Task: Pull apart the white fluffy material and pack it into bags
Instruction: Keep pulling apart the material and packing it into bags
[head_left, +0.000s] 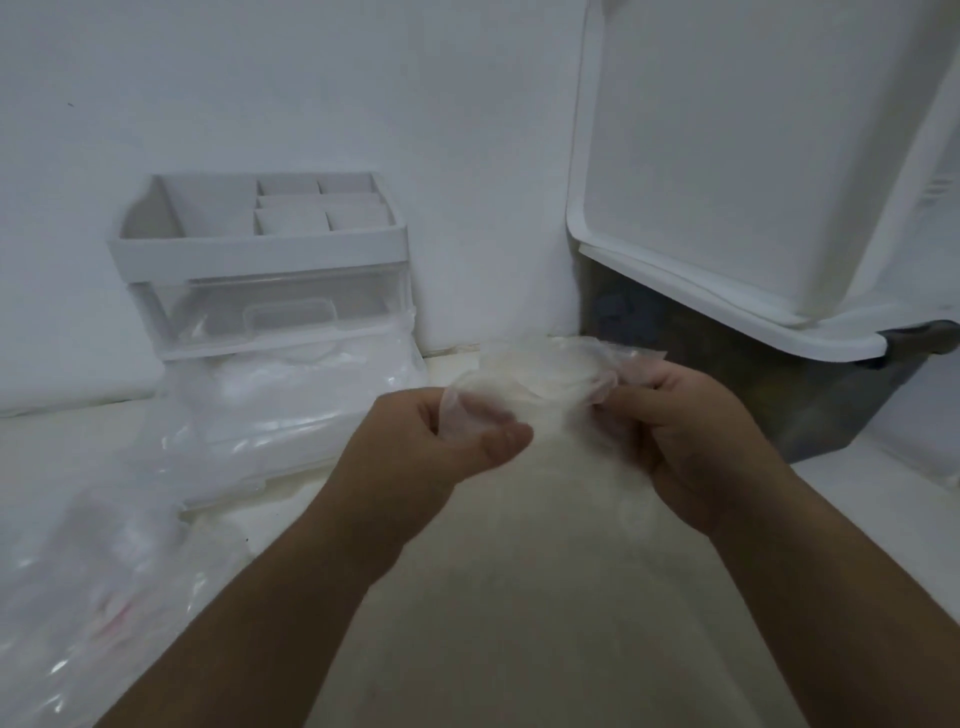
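Left hand (457, 441) and right hand (691, 441) each pinch an edge of a clear bag (535, 384) holding white fluff (519, 395), a drawer organizer (260, 265) beyond the left hand.

A white plastic compartment organiser (260, 244) stands at the back left against the wall (363, 78). Clear plastic bags (291, 405) lie before it and along the left side. A dark plastic storage bin (753, 405) sits at the right, its white lid (727, 156) tilted up above it. Between them, the left hand (441, 441) and right hand (691, 436) hold a small clear plastic bag (535, 384).
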